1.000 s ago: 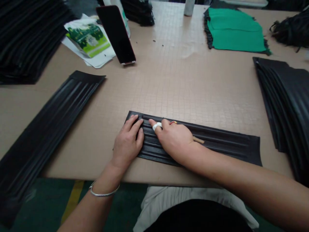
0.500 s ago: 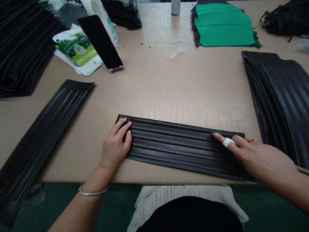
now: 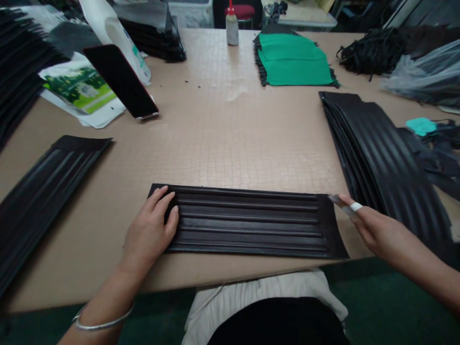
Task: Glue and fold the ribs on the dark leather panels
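Note:
A black ribbed panel (image 3: 247, 218), smooth like leather, lies lengthwise along the table's front edge. My left hand (image 3: 151, 225) rests on its left end with fingers spread and pressing down, not wrapped around it. At the panel's upper right corner, my right hand (image 3: 373, 223) pinches a thin, flat greyish tool (image 3: 341, 203); its exact kind is hard to make out. The tool's tip is at the corner. White tape wraps one finger of that hand.
On the right lies a stack of similar black panels (image 3: 377, 148); another panel (image 3: 46, 191) lies left. Behind stand a tilted phone (image 3: 122, 84), a white bottle (image 3: 111, 33), a red-tipped bottle (image 3: 232, 31) and green pieces (image 3: 293, 60). The tan table (image 3: 223, 139) ends before my lap.
My right hand has moved from the panel's ribbed face to its upper right corner, uncovering the right end. My left hand stays on the left end. The camera view has shifted.

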